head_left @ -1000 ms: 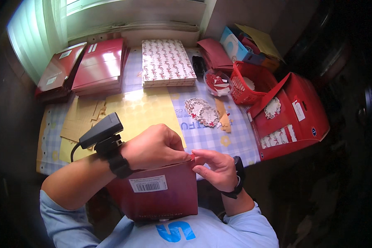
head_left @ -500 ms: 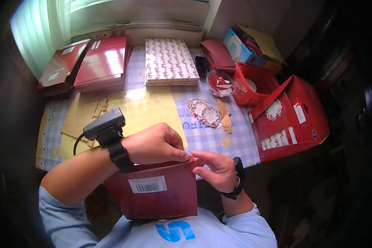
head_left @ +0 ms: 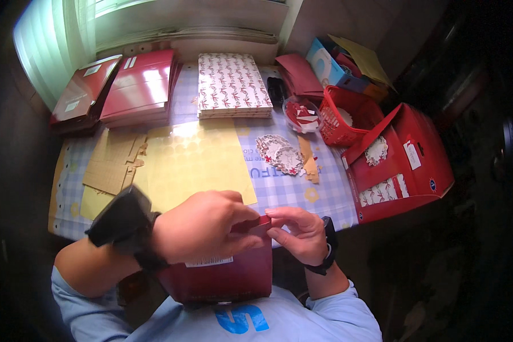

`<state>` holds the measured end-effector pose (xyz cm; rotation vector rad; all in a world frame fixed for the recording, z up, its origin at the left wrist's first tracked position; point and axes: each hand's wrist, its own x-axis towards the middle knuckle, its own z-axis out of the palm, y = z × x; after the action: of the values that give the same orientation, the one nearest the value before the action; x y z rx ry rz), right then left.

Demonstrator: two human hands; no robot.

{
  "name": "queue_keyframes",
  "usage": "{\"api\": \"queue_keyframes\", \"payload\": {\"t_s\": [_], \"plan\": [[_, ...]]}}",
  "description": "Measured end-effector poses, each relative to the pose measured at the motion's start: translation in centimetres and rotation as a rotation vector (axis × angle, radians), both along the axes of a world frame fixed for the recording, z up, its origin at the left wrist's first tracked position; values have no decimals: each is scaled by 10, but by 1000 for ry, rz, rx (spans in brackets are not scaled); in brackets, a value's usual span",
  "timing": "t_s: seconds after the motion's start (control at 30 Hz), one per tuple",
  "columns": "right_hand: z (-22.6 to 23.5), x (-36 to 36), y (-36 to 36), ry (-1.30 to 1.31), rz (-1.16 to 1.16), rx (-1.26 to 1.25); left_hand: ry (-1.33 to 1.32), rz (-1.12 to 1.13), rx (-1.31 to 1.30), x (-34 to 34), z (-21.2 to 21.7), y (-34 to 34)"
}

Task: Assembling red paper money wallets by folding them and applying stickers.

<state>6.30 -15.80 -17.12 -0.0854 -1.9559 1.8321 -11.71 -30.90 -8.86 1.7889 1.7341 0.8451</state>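
A red cardboard box with a white barcode label stands upright against my front, at the table's near edge. Over its top edge lies my left hand, fingers bent inward and thumb along the front face, covering most of the label. At the top right corner my right hand holds the box between thumb and fingers, close to a small red flap. The two hands' fingertips nearly meet there. What lies inside the box is hidden.
Stacks of flat red boxes and white patterned wallets stand along the back. Yellow sticker sheets, round wreath tags, a clear tub, a red basket and a large red display box surround the work spot.
My left hand has turned and come down over the box's front, its thumb now covering much of the label. The right hand stays at the corner.
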Motion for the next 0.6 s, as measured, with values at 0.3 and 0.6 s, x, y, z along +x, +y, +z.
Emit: {"api": "queue_keyframes", "payload": {"t_s": [0.3,0.6], "plan": [[0,-5,-6,10,33,-150,76,102,183,11,-24,-12],[-12,-12,-3,64,-138,187,27,192,287,9,-38,-6]]}}
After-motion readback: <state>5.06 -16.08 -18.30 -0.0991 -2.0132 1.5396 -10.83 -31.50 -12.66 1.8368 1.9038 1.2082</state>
